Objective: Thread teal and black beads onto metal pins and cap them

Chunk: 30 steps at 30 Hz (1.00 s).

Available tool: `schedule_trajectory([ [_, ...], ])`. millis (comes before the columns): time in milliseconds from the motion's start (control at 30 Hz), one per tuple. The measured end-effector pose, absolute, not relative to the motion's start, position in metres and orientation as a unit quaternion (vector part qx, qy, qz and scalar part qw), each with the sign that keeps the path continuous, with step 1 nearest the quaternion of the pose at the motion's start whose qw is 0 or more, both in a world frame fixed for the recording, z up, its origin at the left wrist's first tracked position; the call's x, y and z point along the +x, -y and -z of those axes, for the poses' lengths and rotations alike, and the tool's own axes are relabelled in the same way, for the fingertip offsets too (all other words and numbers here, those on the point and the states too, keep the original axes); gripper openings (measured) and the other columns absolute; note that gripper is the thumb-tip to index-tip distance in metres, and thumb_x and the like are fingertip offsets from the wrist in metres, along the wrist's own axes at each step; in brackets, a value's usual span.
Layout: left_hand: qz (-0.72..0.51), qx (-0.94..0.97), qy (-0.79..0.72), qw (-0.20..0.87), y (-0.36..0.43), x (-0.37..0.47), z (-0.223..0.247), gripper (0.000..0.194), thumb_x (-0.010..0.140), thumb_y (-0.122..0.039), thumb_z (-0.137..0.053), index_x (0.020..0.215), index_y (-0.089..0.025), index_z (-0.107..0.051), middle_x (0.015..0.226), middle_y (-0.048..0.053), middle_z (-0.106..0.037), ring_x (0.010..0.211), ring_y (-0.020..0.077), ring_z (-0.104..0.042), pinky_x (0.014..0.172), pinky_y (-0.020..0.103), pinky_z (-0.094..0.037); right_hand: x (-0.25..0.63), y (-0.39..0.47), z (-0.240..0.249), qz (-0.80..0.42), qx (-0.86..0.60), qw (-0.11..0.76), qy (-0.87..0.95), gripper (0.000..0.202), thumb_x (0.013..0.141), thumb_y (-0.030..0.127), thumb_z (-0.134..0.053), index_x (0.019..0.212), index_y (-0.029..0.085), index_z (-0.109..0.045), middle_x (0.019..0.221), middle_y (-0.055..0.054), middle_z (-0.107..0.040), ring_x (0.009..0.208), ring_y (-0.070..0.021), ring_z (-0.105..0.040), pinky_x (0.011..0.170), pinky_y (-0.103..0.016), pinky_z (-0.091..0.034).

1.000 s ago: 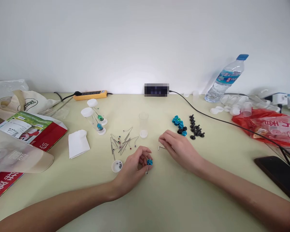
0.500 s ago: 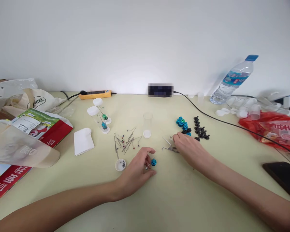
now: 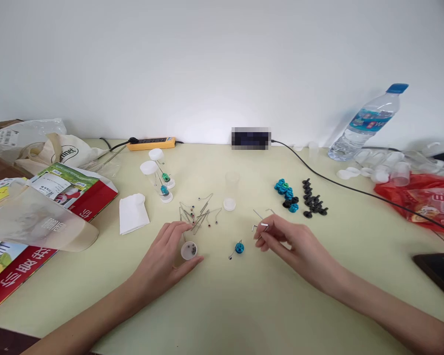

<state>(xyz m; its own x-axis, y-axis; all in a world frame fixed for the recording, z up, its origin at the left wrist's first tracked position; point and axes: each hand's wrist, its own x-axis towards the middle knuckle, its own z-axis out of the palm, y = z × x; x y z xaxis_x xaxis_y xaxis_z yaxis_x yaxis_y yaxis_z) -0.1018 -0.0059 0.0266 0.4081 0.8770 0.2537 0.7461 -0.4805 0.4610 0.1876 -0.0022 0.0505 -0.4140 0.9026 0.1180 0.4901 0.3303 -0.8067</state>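
Observation:
My left hand (image 3: 168,254), fingers apart, is at a small white cap (image 3: 188,250) that has tiny dark pieces inside. My right hand (image 3: 277,239) pinches a thin bent metal rod (image 3: 264,225). Between the hands lies a blue spool (image 3: 239,247) with a wire through it. Thin wires with small coloured ends (image 3: 203,214) are strewn beyond my left hand. A clear tube on a white base (image 3: 230,197) stands past the spool. Blue spools (image 3: 283,188) and black winged pieces (image 3: 313,199) lie beyond my right hand.
Two tubes with white lids (image 3: 149,167) and a folded tissue (image 3: 133,213) are at left, near a plastic cup (image 3: 55,219) and red box (image 3: 99,197). A tilted bottle (image 3: 370,121), red bag (image 3: 422,197) and phone (image 3: 438,273) are at right. A black cable crosses the back.
My left hand has moved left, off the blue spool and over to the white cap. My right hand has drawn back slightly from the metal rods with one in its fingers.

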Motion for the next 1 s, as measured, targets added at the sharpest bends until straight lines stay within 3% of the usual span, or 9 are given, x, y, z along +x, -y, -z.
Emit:
schedule_trajectory([
  [167,-0.214,0.832,-0.487,0.154,0.016,-0.104,-0.011,0.022,0.083,-0.035,-0.052,0.099,-0.021,-0.051,0.106,0.01,-0.051,0.096,0.0231,-0.05,0.079,0.037,-0.045,0.181,0.034,-0.018,-0.494,-0.407,0.318,0.7,0.024,0.095,0.024,-0.032,0.093,0.021,-0.055,0.081,-0.004,-0.063,0.07,-0.0122,-0.062,0.063,-0.026,-0.055],
  [267,-0.236,0.839,-0.45,0.192,0.024,-0.094,-0.011,0.02,0.083,-0.032,-0.052,0.1,-0.021,-0.05,0.107,0.01,-0.051,0.097,0.0221,-0.051,0.081,0.036,-0.045,0.182,0.041,-0.011,-0.422,-0.369,0.323,0.762,0.024,0.093,0.02,-0.037,0.092,0.021,-0.061,0.087,-0.006,-0.059,0.071,-0.0128,-0.058,0.06,-0.026,-0.051],
  [367,-0.218,0.831,-0.396,0.324,0.032,-0.075,-0.015,0.021,0.081,-0.03,-0.055,0.1,-0.022,-0.049,0.104,0.007,-0.053,0.09,0.0185,-0.053,0.075,0.03,-0.046,0.185,0.043,-0.013,-0.351,-0.354,0.354,0.792,0.022,0.09,0.016,-0.041,0.095,0.022,-0.062,0.079,-0.005,-0.056,0.065,-0.0125,-0.053,0.056,-0.025,-0.046],
  [533,-0.189,0.76,-0.373,0.498,0.035,-0.04,-0.022,0.022,0.076,-0.026,-0.06,0.096,-0.022,-0.053,0.088,0.002,-0.056,0.069,0.0123,-0.052,0.057,0.022,-0.042,0.188,0.047,-0.013,-0.362,-0.338,0.382,0.78,0.03,0.089,0.006,-0.038,0.106,0.024,-0.055,0.077,-0.002,-0.061,0.064,-0.0106,-0.055,0.054,-0.021,-0.045],
  [633,-0.187,0.735,-0.357,0.546,0.033,-0.027,-0.022,0.024,0.074,-0.025,-0.062,0.097,-0.021,-0.054,0.09,0.003,-0.057,0.07,0.0127,-0.052,0.058,0.022,-0.042,0.189,0.047,-0.01,-0.344,-0.343,0.369,0.792,0.032,0.09,0.006,-0.037,0.109,0.025,-0.054,0.079,-0.001,-0.063,0.069,-0.0104,-0.057,0.058,-0.021,-0.047],
  [1000,-0.198,0.727,-0.356,0.553,0.032,-0.03,-0.02,0.025,0.071,-0.019,-0.067,0.093,-0.021,-0.055,0.088,0.0,-0.055,0.075,0.012,-0.05,0.063,0.023,-0.041,0.183,0.039,-0.013,-0.253,-0.333,0.348,0.839,0.016,0.09,0.012,-0.043,0.092,0.019,-0.058,0.079,-0.004,-0.057,0.067,-0.0104,-0.052,0.057,-0.021,-0.043],
])
